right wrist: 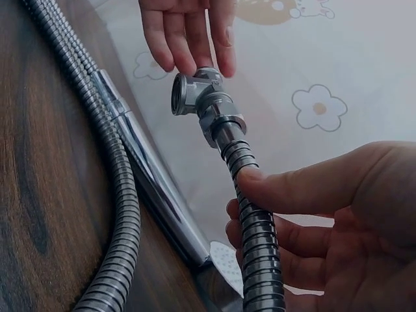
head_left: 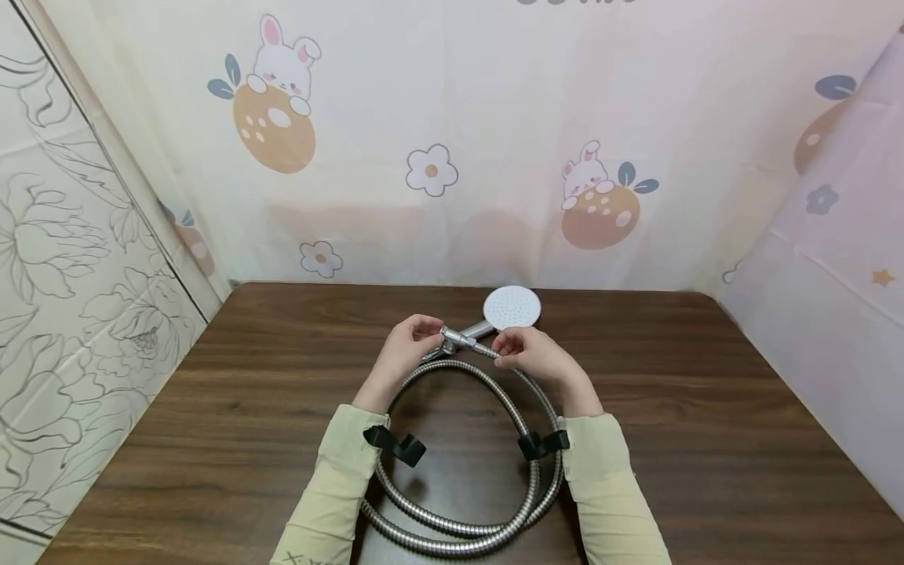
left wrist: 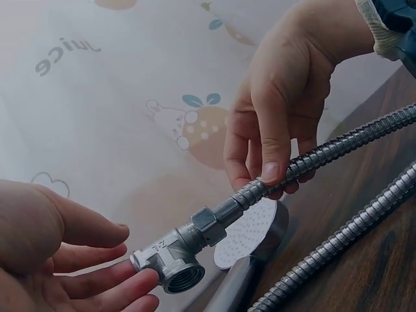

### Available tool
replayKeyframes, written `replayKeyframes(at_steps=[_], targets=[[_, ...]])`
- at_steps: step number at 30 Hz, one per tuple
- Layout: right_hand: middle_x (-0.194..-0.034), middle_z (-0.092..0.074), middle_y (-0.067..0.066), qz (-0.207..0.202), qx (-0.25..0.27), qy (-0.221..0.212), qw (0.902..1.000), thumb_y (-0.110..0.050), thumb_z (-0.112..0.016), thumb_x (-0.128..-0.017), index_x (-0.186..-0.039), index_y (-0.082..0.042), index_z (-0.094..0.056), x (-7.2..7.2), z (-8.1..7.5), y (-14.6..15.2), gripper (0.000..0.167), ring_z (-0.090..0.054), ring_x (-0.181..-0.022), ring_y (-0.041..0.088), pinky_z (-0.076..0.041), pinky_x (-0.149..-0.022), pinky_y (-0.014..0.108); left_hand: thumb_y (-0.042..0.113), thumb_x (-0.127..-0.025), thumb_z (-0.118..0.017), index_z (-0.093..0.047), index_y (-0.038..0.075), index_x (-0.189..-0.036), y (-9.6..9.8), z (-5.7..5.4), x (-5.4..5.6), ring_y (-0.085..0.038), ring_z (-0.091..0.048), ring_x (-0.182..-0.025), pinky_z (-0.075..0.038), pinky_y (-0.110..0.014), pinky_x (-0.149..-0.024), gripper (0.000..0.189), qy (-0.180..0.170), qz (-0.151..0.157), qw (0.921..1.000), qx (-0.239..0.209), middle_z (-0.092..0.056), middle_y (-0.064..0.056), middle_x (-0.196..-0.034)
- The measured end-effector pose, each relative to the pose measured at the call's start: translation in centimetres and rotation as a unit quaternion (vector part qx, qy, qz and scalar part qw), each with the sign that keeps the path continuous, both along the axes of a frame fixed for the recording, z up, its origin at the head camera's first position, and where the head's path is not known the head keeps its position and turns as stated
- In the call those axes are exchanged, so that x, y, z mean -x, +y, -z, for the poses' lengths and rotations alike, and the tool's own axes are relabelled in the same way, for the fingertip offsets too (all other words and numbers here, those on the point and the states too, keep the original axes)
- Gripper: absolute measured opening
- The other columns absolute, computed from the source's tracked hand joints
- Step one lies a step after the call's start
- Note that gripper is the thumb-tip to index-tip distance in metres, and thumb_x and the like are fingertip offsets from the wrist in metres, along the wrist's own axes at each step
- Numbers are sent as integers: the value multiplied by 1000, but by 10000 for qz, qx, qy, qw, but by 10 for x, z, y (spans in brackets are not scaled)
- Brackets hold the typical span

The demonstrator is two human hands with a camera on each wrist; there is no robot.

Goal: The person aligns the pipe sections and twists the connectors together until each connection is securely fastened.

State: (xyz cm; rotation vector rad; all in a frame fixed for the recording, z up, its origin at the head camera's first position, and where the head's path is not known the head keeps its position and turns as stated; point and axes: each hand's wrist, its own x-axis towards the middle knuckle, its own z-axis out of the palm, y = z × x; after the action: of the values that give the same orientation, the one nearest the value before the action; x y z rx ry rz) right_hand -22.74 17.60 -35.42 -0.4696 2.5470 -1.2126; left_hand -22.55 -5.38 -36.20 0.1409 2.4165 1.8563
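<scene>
My right hand (head_left: 538,359) pinches a ribbed metal shower hose (right wrist: 260,250) between thumb and fingers, close below its end nut (right wrist: 221,123). A chrome tee fitting (left wrist: 170,255) with an open threaded side outlet is joined to that nut. Beside the fitting's free end is my left hand (head_left: 408,349), its fingers extended and fingertips touching the metal; the thumb stands apart from it in the left wrist view. Behind both hands a hand shower (head_left: 512,307) lies on the table, its white perforated face up and its chrome handle (right wrist: 159,179) partly hidden in the head view.
The rest of the hose lies in wide coils (head_left: 452,545) on the dark wooden table (head_left: 706,439), between and under my forearms. A printed curtain (head_left: 438,94) hangs along the table's far edge. Black wrist straps (head_left: 395,446) sit on both sleeves.
</scene>
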Motion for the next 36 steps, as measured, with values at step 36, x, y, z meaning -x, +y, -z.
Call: replayKeyframes(at_steps=[36], targets=[[-72,-54,3,275,69,-296,9992,-2,-65,-78,-89,4,-59,10,20,10,13,-49,-69,13,-40,-64,26,1,-85,-47,-53,3,-121,11,18,1,-20,-58,-92,-44,-29,-75,36,-290,749,9954,528,-54,-12,-123]])
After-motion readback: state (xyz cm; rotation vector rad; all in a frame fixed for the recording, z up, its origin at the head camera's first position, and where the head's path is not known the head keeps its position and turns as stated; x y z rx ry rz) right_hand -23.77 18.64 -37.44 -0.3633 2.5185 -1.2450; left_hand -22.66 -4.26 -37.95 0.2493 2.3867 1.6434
